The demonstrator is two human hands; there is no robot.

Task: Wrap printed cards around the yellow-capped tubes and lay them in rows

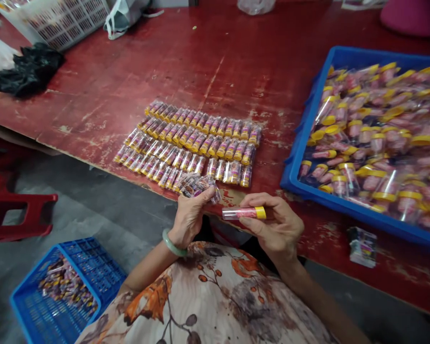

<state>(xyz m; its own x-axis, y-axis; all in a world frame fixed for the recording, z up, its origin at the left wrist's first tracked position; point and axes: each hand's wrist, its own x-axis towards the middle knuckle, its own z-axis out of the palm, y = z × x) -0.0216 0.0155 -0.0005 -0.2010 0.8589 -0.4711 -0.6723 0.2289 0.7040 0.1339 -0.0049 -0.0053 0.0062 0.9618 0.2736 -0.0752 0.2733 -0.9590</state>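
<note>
My right hand (pixel 277 222) pinches a small clear tube (pixel 241 213) with a yellow cap and pink contents, held level over the table's front edge. My left hand (pixel 191 212), with a green bangle at the wrist, is closed on several printed plastic wrappers (pixel 197 185). The tube's clear end points toward the left hand, with a gap between them. Just beyond the hands, rows of wrapped yellow-capped tubes (pixel 193 136) lie side by side on the red table (pixel 272 76).
A blue tray (pixel 295 165) full of yellow-capped tubes stands at the right. A small stack of wrappers (pixel 362 246) lies near the front edge. A blue basket (pixel 89 267) with wrapped tubes is on the floor at left, near a red stool (pixel 21 205). A white crate (pixel 64 24) sits back left.
</note>
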